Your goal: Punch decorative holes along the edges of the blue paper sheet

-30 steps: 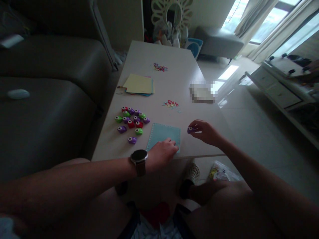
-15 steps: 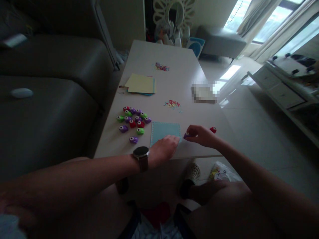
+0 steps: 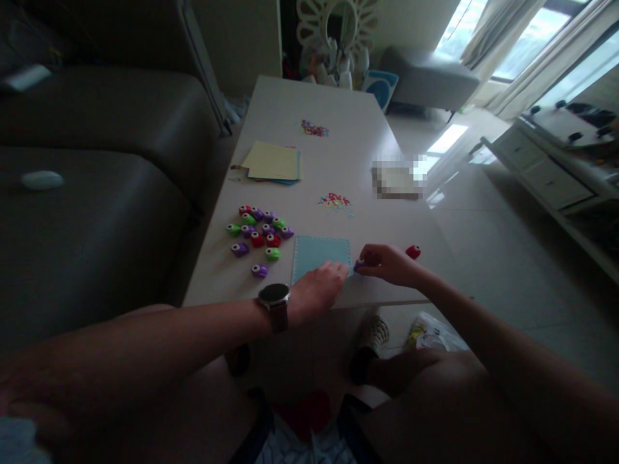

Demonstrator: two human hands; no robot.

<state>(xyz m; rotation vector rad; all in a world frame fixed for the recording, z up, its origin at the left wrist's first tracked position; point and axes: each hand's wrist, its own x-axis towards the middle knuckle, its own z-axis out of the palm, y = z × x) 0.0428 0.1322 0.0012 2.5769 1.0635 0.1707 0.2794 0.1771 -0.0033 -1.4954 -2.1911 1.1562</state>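
A light blue paper sheet (image 3: 319,254) lies near the front edge of the white table (image 3: 309,109). My left hand (image 3: 316,293), a watch on its wrist, rests on the sheet's near edge with fingers curled down on it. My right hand (image 3: 389,264) pinches a small purple punch (image 3: 359,263) right at the sheet's right edge. A red punch (image 3: 412,251) lies just behind my right hand.
A cluster of several purple, green and red punches (image 3: 258,233) sits left of the sheet. Stacked coloured papers (image 3: 271,162) and two small heaps of paper bits (image 3: 333,200) lie farther back. A dark sofa (image 3: 97,193) runs along the left; a shoe (image 3: 374,336) is below the table.
My right hand has carried the purple punch leftward and down to the blue sheet's right edge. The red punch came into sight behind it. My left hand stayed on the sheet.
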